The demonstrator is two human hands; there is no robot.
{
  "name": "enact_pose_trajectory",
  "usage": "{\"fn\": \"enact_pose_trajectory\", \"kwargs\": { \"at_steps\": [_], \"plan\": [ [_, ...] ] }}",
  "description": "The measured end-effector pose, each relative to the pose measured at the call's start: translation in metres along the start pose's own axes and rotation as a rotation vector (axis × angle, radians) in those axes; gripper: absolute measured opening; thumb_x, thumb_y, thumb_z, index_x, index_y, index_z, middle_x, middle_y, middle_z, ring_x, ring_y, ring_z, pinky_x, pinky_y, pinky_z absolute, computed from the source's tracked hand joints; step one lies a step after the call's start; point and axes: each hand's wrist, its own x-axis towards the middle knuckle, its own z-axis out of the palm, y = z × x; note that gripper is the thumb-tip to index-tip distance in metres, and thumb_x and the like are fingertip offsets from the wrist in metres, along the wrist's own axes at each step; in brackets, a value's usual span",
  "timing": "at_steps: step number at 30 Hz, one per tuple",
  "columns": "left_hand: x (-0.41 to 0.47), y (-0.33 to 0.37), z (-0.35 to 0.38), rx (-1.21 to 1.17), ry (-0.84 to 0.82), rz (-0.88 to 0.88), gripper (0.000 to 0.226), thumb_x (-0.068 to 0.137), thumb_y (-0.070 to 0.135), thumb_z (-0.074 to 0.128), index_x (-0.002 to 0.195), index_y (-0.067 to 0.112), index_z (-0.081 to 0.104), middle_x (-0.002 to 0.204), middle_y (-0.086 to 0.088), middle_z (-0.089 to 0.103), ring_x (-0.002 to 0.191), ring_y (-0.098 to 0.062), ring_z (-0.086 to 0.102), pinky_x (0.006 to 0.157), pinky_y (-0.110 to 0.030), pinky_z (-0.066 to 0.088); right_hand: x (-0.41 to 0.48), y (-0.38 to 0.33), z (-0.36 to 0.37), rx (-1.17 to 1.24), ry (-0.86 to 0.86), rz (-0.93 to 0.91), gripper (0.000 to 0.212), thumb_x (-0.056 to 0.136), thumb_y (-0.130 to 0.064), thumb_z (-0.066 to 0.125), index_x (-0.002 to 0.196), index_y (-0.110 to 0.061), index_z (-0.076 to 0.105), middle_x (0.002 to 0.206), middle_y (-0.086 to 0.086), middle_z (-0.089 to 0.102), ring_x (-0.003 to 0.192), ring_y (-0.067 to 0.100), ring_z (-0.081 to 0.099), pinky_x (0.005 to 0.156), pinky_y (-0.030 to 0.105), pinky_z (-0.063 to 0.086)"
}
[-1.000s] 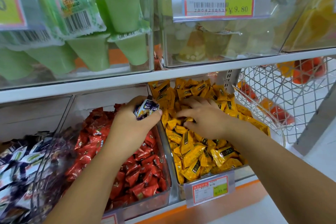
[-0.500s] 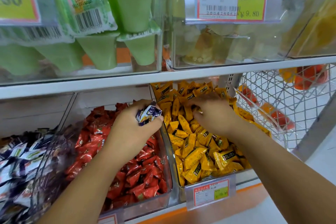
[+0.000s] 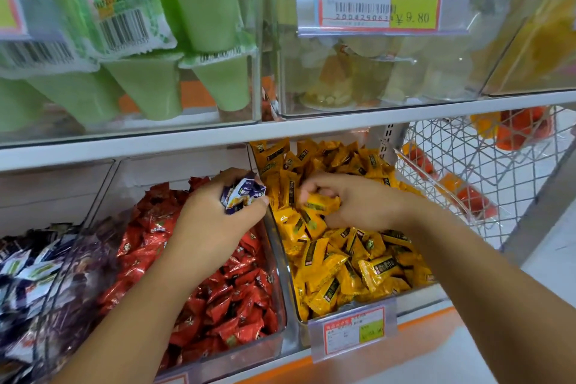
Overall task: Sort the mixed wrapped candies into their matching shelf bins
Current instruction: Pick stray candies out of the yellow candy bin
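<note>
On my feed, the left hand [image 3: 212,215] and right hand [image 3: 358,203] are both bare. Behind each hand the wrist is uncovered too. The left forearm [image 3: 140,305] and right forearm [image 3: 483,274] run back bare to the lower edge of the view, with smooth, rounded outlines.

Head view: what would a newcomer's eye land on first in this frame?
Two bare hands work at centre: the left hand grips purple-and-white candies over the red candies, the right hand pinches a yellow candy above the yellow pile. Green jelly cups crowd the upper-left bin.
</note>
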Motion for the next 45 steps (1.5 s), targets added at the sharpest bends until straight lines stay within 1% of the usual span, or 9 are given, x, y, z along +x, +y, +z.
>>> {"fn": "enact_pose_trajectory", "kwargs": {
  "at_steps": [5,10,13,17,22,28,34,40,45],
  "plan": [
    [-0.001,0.001,0.0,0.009,-0.002,-0.003,0.009,0.085,0.025,0.07,0.085,0.032,0.064,0.082,0.022,0.065,0.074,0.005,0.06,0.059,-0.001,0.039,-0.021,-0.011,-0.027,-0.118,-0.107,0.111,0.037,0.09,-0.012,0.053,0.096,-0.044,0.071,0.13,-0.017,0.057,0.112,0.015,0.06,0.099,0.037,0.047],
    [-0.001,0.0,-0.001,0.006,-0.006,0.002,0.01,0.084,0.024,0.07,0.087,0.032,0.064,0.083,0.02,0.066,0.076,0.002,0.061,0.06,-0.003,0.04,-0.012,-0.005,-0.028,-0.16,0.177,0.117,0.024,0.095,-0.024,0.049,0.104,-0.035,0.069,0.11,-0.002,0.069,0.071,-0.004,0.06,0.066,0.015,0.048],
    [-0.002,0.0,-0.001,0.002,-0.004,0.002,0.01,0.084,0.024,0.071,0.086,0.031,0.064,0.081,0.02,0.066,0.073,0.003,0.061,0.059,-0.004,0.04,0.006,-0.001,-0.009,-0.272,0.334,0.085,0.028,0.098,-0.034,0.047,0.123,-0.029,0.059,0.116,-0.003,0.064,0.093,0.012,0.06,0.079,0.027,0.049],
    [-0.002,0.001,0.0,-0.003,-0.01,0.006,0.01,0.085,0.023,0.07,0.087,0.031,0.064,0.082,0.022,0.066,0.073,0.005,0.06,0.06,-0.002,0.039,0.021,-0.005,0.017,-0.453,0.183,0.103,0.042,0.093,-0.055,0.041,0.13,-0.038,0.052,0.132,0.001,0.049,0.122,0.024,0.046,0.103,0.045,0.038],
    [-0.002,-0.001,-0.002,0.013,-0.008,0.004,0.01,0.085,0.025,0.07,0.085,0.032,0.064,0.082,0.021,0.066,0.074,0.005,0.06,0.059,-0.001,0.038,-0.001,-0.013,0.003,-0.542,-0.121,0.173,0.054,0.089,-0.052,0.048,0.141,-0.042,0.037,0.153,0.001,0.03,0.144,0.023,0.012,0.117,0.057,0.005],
    [-0.002,0.001,-0.003,0.01,-0.006,0.021,0.009,0.085,0.023,0.07,0.084,0.029,0.063,0.08,0.017,0.066,0.071,0.003,0.059,0.059,-0.003,0.039,-0.005,-0.011,0.009,-0.423,-0.129,0.174,0.045,0.081,-0.048,0.059,0.124,-0.038,0.049,0.151,-0.006,0.029,0.147,0.016,-0.002,0.116,0.055,-0.01],
    [-0.005,0.001,-0.006,0.014,0.002,0.024,0.01,0.084,0.023,0.07,0.083,0.031,0.064,0.081,0.019,0.066,0.074,0.002,0.06,0.06,-0.003,0.039,0.01,0.001,0.023,-0.428,-0.044,0.087,0.033,0.075,-0.047,0.066,0.096,-0.037,0.042,0.152,-0.011,0.021,0.147,0.015,-0.008,0.115,0.057,-0.009],
    [-0.004,0.001,-0.009,0.026,0.006,0.021,0.01,0.084,0.025,0.07,0.084,0.032,0.063,0.082,0.018,0.066,0.075,0.001,0.06,0.06,-0.004,0.041,0.009,0.008,0.019,-0.336,-0.03,0.042,0.052,0.078,-0.04,0.069,0.126,-0.037,0.049,0.159,-0.017,0.003,0.146,0.01,-0.009,0.116,0.053,-0.009],
    [-0.002,0.001,-0.005,0.019,-0.004,0.03,0.01,0.085,0.024,0.07,0.084,0.031,0.062,0.08,0.016,0.066,0.072,0.001,0.06,0.06,-0.005,0.04,0.001,0.005,0.009,-0.243,-0.061,0.043,0.047,0.079,-0.049,0.07,0.122,-0.039,0.054,0.147,-0.018,0.029,0.138,0.007,0.017,0.117,0.041,0.01]
  ]
}}
